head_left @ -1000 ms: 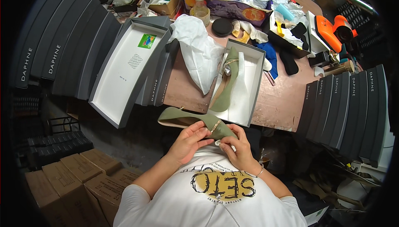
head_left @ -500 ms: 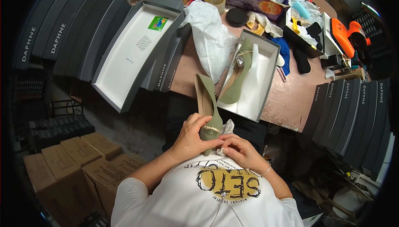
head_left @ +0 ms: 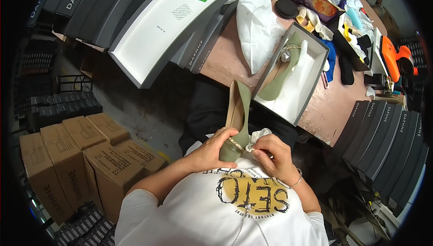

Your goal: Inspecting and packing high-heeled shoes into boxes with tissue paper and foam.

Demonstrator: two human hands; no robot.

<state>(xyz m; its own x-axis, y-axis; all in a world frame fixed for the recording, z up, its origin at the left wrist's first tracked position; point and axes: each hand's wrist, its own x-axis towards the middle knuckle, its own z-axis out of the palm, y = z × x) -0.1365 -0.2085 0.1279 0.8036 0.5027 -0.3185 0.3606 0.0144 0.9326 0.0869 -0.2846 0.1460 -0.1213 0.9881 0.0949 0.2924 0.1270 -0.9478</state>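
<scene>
My left hand (head_left: 213,150) grips a green flat shoe (head_left: 244,124) by its toe end, close against my white shirt. A gold band runs across the shoe near the toe, and its open heel end points away from me. Pinched in the fingers of my right hand (head_left: 276,155) is a crumpled white cloth (head_left: 258,136), pressed to the shoe's right side beside the band. Beyond them, a matching green shoe (head_left: 285,72) with a round clear jewel lies in an open shoe box (head_left: 295,106) at the table's edge.
A white-lined box lid (head_left: 155,38) leans over dark shoe boxes at the left. White tissue paper (head_left: 257,25) lies near the open box. Dark boxes (head_left: 374,129) stand in a row at the right. Brown cartons (head_left: 115,162) are stacked on the floor. An orange tool (head_left: 392,59) sits far right.
The view has shifted, so the table sits higher and further right. The held shoe has tilted a little, and my right hand with the cloth has moved up along its side.
</scene>
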